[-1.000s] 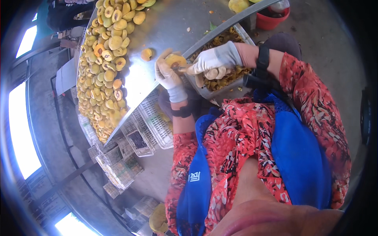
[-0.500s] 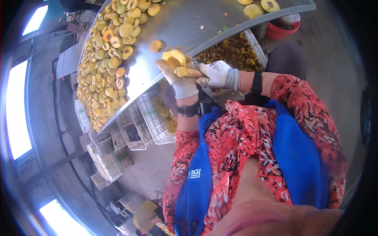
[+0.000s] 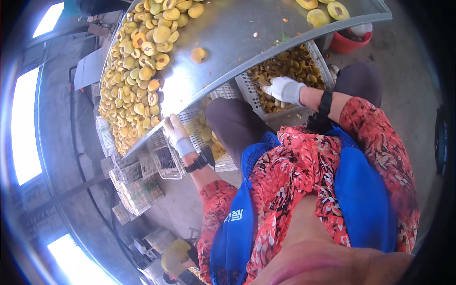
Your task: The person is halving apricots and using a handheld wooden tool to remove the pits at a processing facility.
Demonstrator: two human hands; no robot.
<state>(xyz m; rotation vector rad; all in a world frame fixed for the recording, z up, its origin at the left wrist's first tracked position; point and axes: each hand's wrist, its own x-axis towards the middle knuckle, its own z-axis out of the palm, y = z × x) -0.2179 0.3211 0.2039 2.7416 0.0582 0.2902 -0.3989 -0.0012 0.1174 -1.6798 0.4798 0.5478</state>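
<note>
- While the left hand in a white fabric glove (image 3: 175, 134) is up at the near edge of the grey metal table (image 3: 232, 40), its fingers look mostly straightened; contact with the edge, or a grip on anything, I can't tell.
- The right hand in a white fabric glove (image 3: 285, 90) is over the white perforated plastic crate (image 3: 246, 92), fingers bent and pointing left; whether they grip something is hidden, can't tell.
- Main thing: a heap of round yellow-orange fruit halves (image 3: 137, 71), piled along the left part of the table, some cut faces up, brownish centres showing.
- One loose yellow-orange half (image 3: 197, 55) lies on bare metal, just right of the heap.
- Several larger yellow-green fruit pieces (image 3: 318, 18) at the table's far right, near the edge.
- Small green leaf (image 3: 285, 36) on the table, between the loose half and those pieces.
- Brownish-yellow fruit pieces (image 3: 297, 64) fill much of the crate, which sits below table level, beside the person's right knee in dark trousers (image 3: 358, 83).
- More yellow fruit (image 3: 217, 148) in another container, partly under the table, near the left wrist.
- Round red plastic bucket (image 3: 348, 43) on the floor, beyond the crate.
</note>
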